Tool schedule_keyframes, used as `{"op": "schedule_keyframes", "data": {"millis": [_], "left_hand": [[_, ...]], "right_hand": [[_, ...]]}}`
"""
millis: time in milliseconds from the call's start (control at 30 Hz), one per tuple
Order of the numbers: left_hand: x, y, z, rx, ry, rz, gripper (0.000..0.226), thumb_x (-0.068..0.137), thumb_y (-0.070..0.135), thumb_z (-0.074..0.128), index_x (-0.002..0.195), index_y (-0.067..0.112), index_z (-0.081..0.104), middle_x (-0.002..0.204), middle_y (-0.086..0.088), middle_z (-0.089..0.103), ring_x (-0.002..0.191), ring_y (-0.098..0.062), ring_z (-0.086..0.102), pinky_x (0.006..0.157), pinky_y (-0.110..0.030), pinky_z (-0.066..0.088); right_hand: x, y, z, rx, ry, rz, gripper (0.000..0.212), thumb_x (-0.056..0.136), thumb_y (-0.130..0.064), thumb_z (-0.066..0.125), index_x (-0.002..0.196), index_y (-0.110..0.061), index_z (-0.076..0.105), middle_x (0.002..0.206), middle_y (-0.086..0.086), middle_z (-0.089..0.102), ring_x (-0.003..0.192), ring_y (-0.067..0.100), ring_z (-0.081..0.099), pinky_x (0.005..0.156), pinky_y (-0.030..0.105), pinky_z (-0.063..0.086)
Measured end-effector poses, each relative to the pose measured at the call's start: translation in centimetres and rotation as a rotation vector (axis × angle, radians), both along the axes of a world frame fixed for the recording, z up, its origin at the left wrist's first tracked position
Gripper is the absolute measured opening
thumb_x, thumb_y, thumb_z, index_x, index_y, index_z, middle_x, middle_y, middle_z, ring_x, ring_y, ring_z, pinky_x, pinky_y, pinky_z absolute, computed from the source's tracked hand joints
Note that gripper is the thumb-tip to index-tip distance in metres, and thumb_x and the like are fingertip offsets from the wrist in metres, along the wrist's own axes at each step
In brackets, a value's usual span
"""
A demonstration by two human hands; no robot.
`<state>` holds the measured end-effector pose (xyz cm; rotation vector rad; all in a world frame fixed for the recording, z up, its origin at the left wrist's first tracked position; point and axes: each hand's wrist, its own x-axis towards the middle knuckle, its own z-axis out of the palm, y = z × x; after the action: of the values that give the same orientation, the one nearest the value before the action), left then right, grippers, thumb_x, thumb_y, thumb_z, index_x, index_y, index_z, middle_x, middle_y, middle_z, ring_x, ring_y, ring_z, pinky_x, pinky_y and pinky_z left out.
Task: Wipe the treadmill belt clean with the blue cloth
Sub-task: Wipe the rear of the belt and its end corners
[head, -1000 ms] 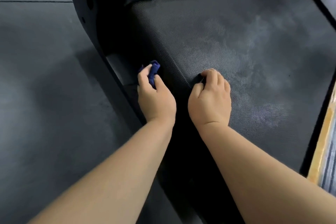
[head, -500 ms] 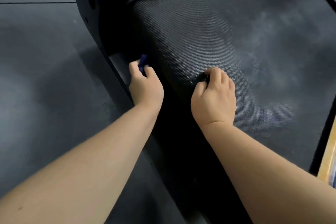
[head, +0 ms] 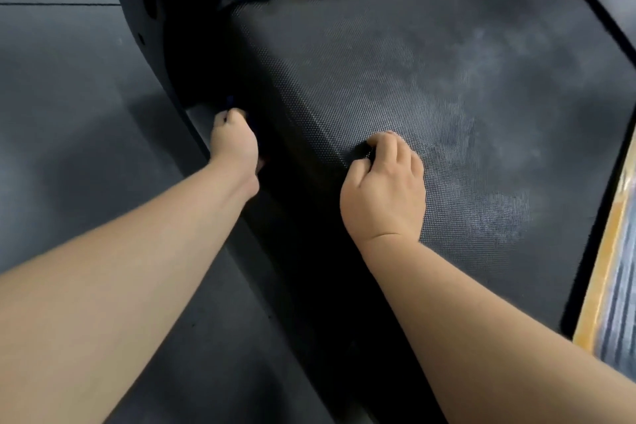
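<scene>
Left hand (head: 234,139) gripping crumpled blue cloth (head: 230,102) is advancing up black textured treadmill belt (head: 447,79) edge; right hand (head: 383,189) curled, grip unclear; dusty centre pending.

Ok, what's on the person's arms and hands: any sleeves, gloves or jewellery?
The left forearm and right forearm are bare to the frame edge, with no sleeves in view. The left hand and right hand wear no gloves. No watch, band or ring shows on the wrists or visible fingers.
</scene>
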<state>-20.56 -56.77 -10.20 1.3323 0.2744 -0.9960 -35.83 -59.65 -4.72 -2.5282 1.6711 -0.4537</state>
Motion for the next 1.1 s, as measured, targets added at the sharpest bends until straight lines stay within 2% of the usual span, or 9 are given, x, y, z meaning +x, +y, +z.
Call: {"op": "schedule_keyframes", "data": {"millis": [133,300,367,500,633,767,867,933,1100], "left_hand": [[0.5,0.6,0.5,-0.063,0.005,-0.034,0.019,0.095,0.023,0.036,0.097,0.025,0.054,0.098,0.002,0.059,0.089,-0.017,0.060,0.066,-0.036,0.058],[-1.2,3.6,0.5,-0.029,-0.239,-0.280,0.014,0.091,0.018,0.044,0.079,0.018,0.051,0.069,0.005,0.063,0.070,-0.013,0.064,0.070,-0.028,0.056],[0.0,4.0,0.6,-0.017,-0.341,-0.210,0.013,0.090,0.020,0.045,0.078,0.020,0.051,0.061,0.011,0.061,0.064,-0.008,0.064,0.063,-0.023,0.054],[4.7,1.6,1.9,0.107,-0.584,0.079,0.020,0.091,0.022,0.047,0.109,0.027,0.055,0.081,0.015,0.058,0.069,0.003,0.054,0.058,-0.003,0.037],[-0.5,1.2,1.5,0.011,-0.683,0.030,0.028,0.090,0.017,0.055,0.117,0.025,0.061,0.115,0.008,0.066,0.104,-0.009,0.060,0.088,-0.015,0.041],[-4.7,4.8,0.4,-0.072,-0.747,-0.140,0.035,0.091,0.012,0.058,0.124,0.021,0.058,0.124,0.005,0.062,0.112,-0.007,0.055,0.090,-0.002,0.035],[0.4,3.3,0.6,-0.127,-0.879,-0.041,0.052,0.088,0.008,0.058,0.137,0.012,0.044,0.136,0.000,0.050,0.123,-0.009,0.046,0.105,-0.016,0.032],[4.9,0.5,1.1,-0.073,-0.964,0.042,0.057,0.085,0.007,0.059,0.139,0.005,0.039,0.137,-0.009,0.040,0.126,-0.015,0.040,0.107,-0.013,0.024],[3.6,-0.8,1.8,0.023,-1.237,-0.119,0.041,0.078,0.008,0.050,0.117,0.008,0.062,0.126,-0.020,0.049,0.105,-0.040,0.049,0.097,-0.040,0.037]], "right_hand": [[0.0,-0.2,0.0,0.015,0.026,-0.019,0.039,0.087,-0.030,0.034,0.122,-0.020,0.049,0.138,-0.003,0.046,0.129,0.021,0.034,0.107,0.042,0.032],[0.0,0.0,0.2,0.023,0.032,-0.029,0.038,0.089,-0.027,0.037,0.124,-0.020,0.048,0.143,-0.003,0.042,0.132,0.020,0.031,0.108,0.043,0.030],[0.0,0.1,0.4,0.018,0.036,-0.029,0.036,0.090,-0.025,0.039,0.124,-0.020,0.049,0.142,-0.003,0.042,0.131,0.020,0.031,0.109,0.041,0.030],[0.2,0.2,0.3,-0.016,0.029,-0.015,0.036,0.089,-0.024,0.038,0.122,-0.018,0.050,0.140,-0.001,0.044,0.129,0.021,0.033,0.108,0.038,0.030],[0.5,0.5,0.4,-0.027,0.025,-0.042,0.035,0.087,-0.023,0.039,0.119,-0.020,0.051,0.139,-0.004,0.045,0.129,0.017,0.032,0.106,0.036,0.030],[0.5,0.6,0.3,-0.041,0.027,-0.073,0.033,0.088,-0.022,0.040,0.118,-0.021,0.052,0.139,-0.009,0.044,0.129,0.014,0.033,0.103,0.030,0.029],[0.9,0.7,0.0,-0.066,0.044,-0.082,0.039,0.085,-0.024,0.035,0.119,-0.019,0.053,0.139,-0.006,0.046,0.127,0.018,0.035,0.105,0.029,0.029],[0.9,0.8,0.0,-0.069,0.069,-0.086,0.040,0.086,-0.024,0.035,0.121,-0.016,0.053,0.139,-0.003,0.047,0.127,0.018,0.034,0.106,0.029,0.028],[1.3,1.0,0.6,-0.046,0.077,-0.092,0.041,0.084,-0.025,0.033,0.117,-0.012,0.055,0.132,0.004,0.051,0.123,0.025,0.037,0.104,0.029,0.027]]}}
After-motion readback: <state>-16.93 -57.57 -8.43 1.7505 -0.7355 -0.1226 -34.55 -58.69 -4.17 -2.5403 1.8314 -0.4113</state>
